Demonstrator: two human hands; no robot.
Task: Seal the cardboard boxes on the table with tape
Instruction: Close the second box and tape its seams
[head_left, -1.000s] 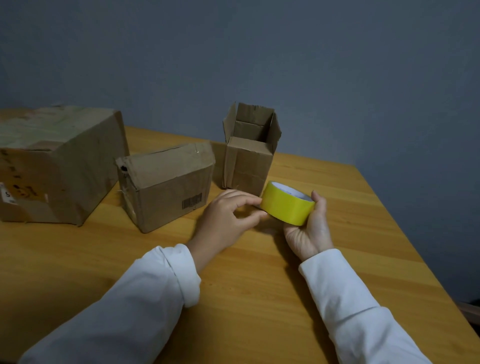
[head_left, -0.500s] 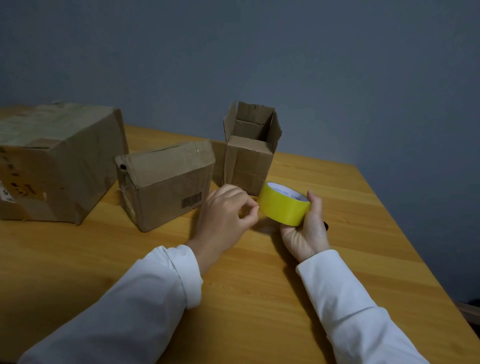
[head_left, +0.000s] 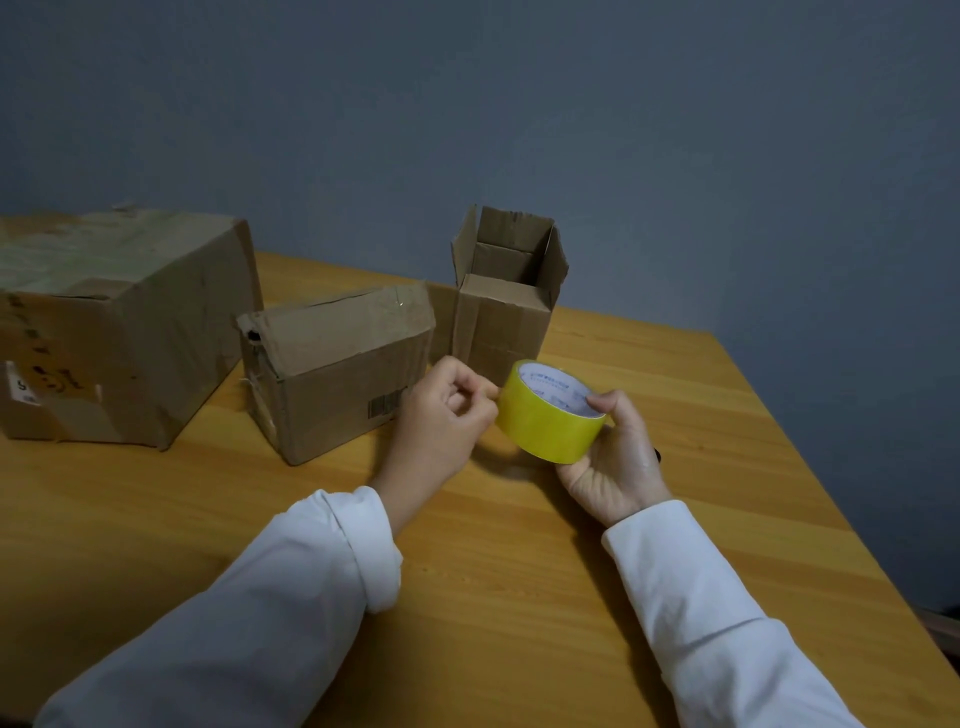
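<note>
A wooden table (head_left: 519, 597) with pale, straight grain is set against a flat grey-blue wall (head_left: 571, 130); dim light throughout. The table's left and near edges are cut off by the frame.

Three cardboard boxes are lined along the far left. The large box (head_left: 119, 332), partly cut off at left, is creased and patched with old tape. The middle box (head_left: 337, 369) lies closed, a barcode on its front. The small box (head_left: 504, 312) stands upright, top flaps open; its inside is shadowed and cannot be made out.

The yellow tape roll (head_left: 548, 421), glossy with a white printed core, is held above the table before the small box. The right hand (head_left: 610, 457) is wrapped around it, thumb inside the core. The left hand (head_left: 447, 415) is curled, fingertips pinching at the roll's left edge; the tape end itself cannot be seen. White sleeves (head_left: 249, 623) cover both arms.
</note>
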